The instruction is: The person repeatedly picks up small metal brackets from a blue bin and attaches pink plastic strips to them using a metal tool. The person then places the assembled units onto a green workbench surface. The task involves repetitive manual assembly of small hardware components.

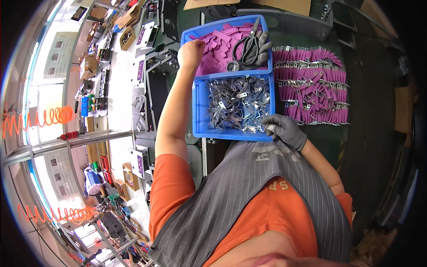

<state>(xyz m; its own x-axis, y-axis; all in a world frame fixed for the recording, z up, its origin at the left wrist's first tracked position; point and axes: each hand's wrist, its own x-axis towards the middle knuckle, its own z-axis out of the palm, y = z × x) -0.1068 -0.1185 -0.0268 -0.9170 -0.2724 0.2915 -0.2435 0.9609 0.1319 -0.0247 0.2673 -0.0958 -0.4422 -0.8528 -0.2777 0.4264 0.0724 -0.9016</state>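
Note:
My bare left hand (190,54) is over the left rim of the upper blue bin (224,74), its fingers curled together beside the pink strips (218,46). What is between those fingertips, if anything, is hidden. My right hand (287,131), in a grey glove, rests at the near right corner of the lower blue bin (201,109). Its fingers are bent together by the small bent metal brackets (240,100), and I cannot make out what they hold. Black-handled scissors (247,49) and a spare grey glove (263,49) lie on the strips.
Right of the bins, rows of metal pieces with pink strips (311,86) cover the green surface. A dark grey metal panel (293,24) stands behind. On the left is a white workbench (120,89) with boxes and parts; orange coiled hoses (58,116) hang farther left.

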